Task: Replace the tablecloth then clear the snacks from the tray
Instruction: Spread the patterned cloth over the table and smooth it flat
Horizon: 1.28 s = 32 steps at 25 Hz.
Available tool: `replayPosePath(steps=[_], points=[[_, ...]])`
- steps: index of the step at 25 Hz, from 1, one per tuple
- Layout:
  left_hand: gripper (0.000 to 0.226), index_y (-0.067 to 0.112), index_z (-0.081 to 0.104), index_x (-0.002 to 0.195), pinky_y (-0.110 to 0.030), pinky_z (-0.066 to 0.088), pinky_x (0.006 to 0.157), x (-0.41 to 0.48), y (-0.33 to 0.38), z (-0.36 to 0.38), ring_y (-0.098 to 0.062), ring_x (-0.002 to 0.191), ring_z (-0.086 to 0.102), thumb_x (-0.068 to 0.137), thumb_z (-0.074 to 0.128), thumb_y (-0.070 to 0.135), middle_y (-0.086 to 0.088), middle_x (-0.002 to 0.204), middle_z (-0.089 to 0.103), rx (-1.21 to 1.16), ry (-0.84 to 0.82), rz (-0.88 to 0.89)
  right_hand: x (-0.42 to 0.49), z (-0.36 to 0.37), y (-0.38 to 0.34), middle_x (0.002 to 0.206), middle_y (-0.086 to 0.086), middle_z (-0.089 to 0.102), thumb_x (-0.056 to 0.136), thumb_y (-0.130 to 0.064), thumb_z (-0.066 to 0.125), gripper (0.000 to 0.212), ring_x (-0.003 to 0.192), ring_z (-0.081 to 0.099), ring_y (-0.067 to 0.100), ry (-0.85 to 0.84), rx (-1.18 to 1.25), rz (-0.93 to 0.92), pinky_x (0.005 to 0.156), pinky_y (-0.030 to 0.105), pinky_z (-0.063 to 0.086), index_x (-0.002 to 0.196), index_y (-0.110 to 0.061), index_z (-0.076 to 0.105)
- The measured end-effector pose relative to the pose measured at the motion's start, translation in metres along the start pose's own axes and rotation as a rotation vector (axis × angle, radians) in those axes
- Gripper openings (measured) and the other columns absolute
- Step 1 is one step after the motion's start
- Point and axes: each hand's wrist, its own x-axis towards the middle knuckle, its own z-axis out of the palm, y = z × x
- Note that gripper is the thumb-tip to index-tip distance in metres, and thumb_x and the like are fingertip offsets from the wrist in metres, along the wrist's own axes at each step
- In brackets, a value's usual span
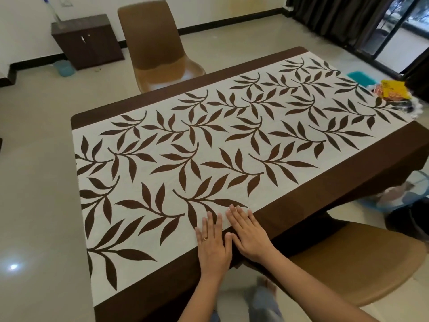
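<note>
The left hand and right hand lay flat, fingers straight, seemingly smoothing the leaf-patterned tablecloth at the desk's near edge; the snack packets at the far right corner probably needed clearing next.

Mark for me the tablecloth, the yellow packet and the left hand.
tablecloth point(232, 145), head view, on the leaf-printed middle panel.
yellow packet point(393, 89), head view, on its yellow face.
left hand point(212, 244), head view, on the back of the hand, which lies flat on the cloth.
</note>
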Motion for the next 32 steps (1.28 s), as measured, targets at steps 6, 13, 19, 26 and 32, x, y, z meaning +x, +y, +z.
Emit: replayPosePath(steps=[6,13,19,26,32], points=[[0.061,0.027,0.022,0.151,-0.041,0.005,0.120,-0.003,0.000,0.006,-0.014,0.148,0.008,0.095,0.028,0.050,0.000,0.159,0.018,0.103,0.043,-0.068,-0.021,-0.035,0.132,0.159,-0.006,-0.016,0.093,-0.060,-0.005,0.070,0.146,-0.017,0.009,-0.001,-0.013,0.172,0.117,0.033,-0.014,0.152,-0.022,-0.006],[0.059,0.017,0.028,0.150,-0.045,0.005,0.120,0.023,0.114,0.040,-0.023,0.146,0.015,0.095,0.028,0.041,-0.007,0.157,0.021,0.007,0.076,-0.260,-0.022,-0.054,0.162,0.158,-0.003,-0.017,0.096,-0.052,0.001,0.065,0.145,-0.018,0.009,-0.044,0.090,0.066,0.118,0.033,-0.009,0.152,-0.019,-0.007],[0.056,0.025,0.024,0.151,-0.042,0.001,0.119,0.038,0.154,0.072,-0.017,0.147,0.009,0.097,0.028,0.040,-0.004,0.158,0.020,0.112,0.082,-0.131,-0.023,-0.047,0.166,0.162,0.000,0.000,0.101,-0.046,0.010,0.060,0.148,-0.005,0.012,-0.065,0.014,-0.032,0.118,0.038,-0.001,0.154,-0.017,0.008],[0.056,0.030,0.027,0.150,-0.038,0.001,0.119,0.041,0.153,0.073,-0.016,0.146,0.016,0.096,0.026,0.047,0.001,0.157,0.024,0.111,0.058,-0.149,-0.036,-0.082,0.298,0.158,-0.007,-0.018,0.087,-0.064,-0.016,0.075,0.145,-0.019,0.009,-0.003,-0.008,0.239,0.118,0.034,-0.014,0.151,-0.026,-0.009],[0.064,0.013,0.046,0.139,-0.052,0.012,0.116,0.066,0.221,0.084,-0.031,0.142,0.027,0.091,0.028,0.050,-0.012,0.153,0.033,0.119,0.080,-0.411,-0.034,-0.105,0.341,0.157,-0.002,-0.018,0.087,-0.061,-0.011,0.073,0.146,-0.018,0.016,-0.006,0.025,0.273,0.117,0.035,-0.013,0.148,-0.022,-0.013]])
